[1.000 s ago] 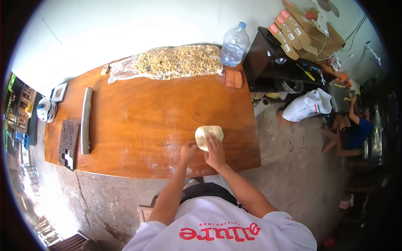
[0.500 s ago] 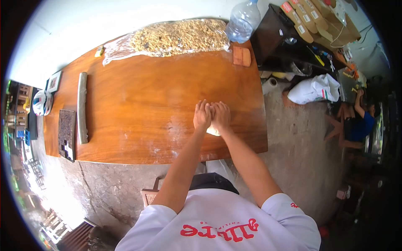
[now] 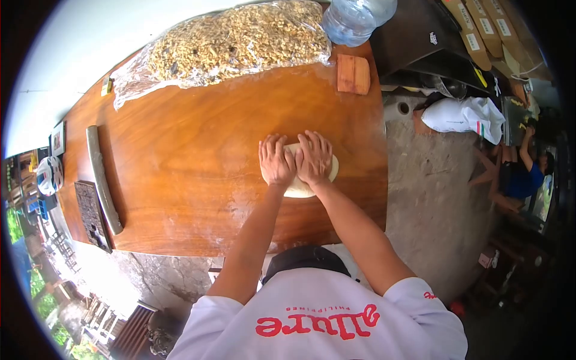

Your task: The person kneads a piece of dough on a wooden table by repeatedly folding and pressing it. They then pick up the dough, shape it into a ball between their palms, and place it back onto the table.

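A round, pale lump of dough [image 3: 299,190] lies on the wooden table [image 3: 198,162] under both my palms. My left hand [image 3: 276,161] presses on its left half, fingers stretched forward and slightly apart. On the right half rests my right hand [image 3: 315,158], also spread, with the thumbs close together in the middle. Much of the dough's top is hidden by the hands; its edge shows at the front, right and between them. Faint flour marks dust the wood to the left.
A clear plastic bag of yellowish-brown pieces [image 3: 240,45] lies along the back, beside a large water bottle [image 3: 354,21] and a small wooden block [image 3: 353,74]. A long grey roller-like bar [image 3: 102,180] and a dark carved board [image 3: 92,213] lie left. Another person [image 3: 522,180] is at far right.
My hands have moved apart and now lie flatter on the dough, which shows wider and rounder. The camera view has shifted closer over the table.
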Motion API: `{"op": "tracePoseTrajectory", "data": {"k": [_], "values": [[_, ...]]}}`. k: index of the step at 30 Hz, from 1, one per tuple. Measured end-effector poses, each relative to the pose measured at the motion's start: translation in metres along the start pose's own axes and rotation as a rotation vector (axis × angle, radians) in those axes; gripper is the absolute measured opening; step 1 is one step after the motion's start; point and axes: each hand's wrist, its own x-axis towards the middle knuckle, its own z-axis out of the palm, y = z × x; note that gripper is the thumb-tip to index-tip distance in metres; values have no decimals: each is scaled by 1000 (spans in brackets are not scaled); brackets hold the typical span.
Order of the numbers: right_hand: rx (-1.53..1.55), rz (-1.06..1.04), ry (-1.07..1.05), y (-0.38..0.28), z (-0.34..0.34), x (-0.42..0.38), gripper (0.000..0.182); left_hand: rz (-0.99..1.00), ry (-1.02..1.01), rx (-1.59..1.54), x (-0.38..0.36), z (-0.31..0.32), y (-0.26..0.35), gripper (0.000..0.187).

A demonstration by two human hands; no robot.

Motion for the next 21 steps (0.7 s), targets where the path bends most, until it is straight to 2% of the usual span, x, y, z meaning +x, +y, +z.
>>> {"op": "tracePoseTrajectory", "data": {"k": [2, 3, 6, 8, 10, 11, 12, 14, 15, 17, 20, 21], "values": [[47, 7, 16, 1, 4, 27, 34, -103, 54, -9, 21, 5, -2, 36], [57, -5, 94, 2, 7, 35, 28, -123, 64, -21, 26, 5, -3, 38], [204, -13, 21, 5, 7, 47, 25, -190, 111, -18, 26, 5, 1, 40], [242, -29, 40, 18, 2, 59, 23, -135, 170, 49, 23, 2, 6, 42], [1071, 114, -132, 52, 2, 59, 24, -197, -76, -49, 3, -1, 5, 45], [1121, 366, 27, 53, -12, 55, 25, -259, -97, -40, -2, -4, 8, 47], [1119, 348, 41, 65, -9, 47, 25, -245, -81, -46, -5, -6, 14, 47], [1028, 470, 127, 78, 5, 23, 32, -557, -209, -13, -19, -12, 27, 51], [1033, 451, 134, 75, 11, 10, 32, -571, -218, 19, -28, -15, 30, 53], [340, 64, -14, 62, 17, -18, 38, -587, -234, 31, -49, -21, 34, 53], [436, 109, -62, 16, -15, -36, 39, -571, -277, -33, -82, -35, 18, 53], [475, 75, -112, 2, -26, -46, 46, -539, -311, -106, -94, -42, 10, 53]]}}
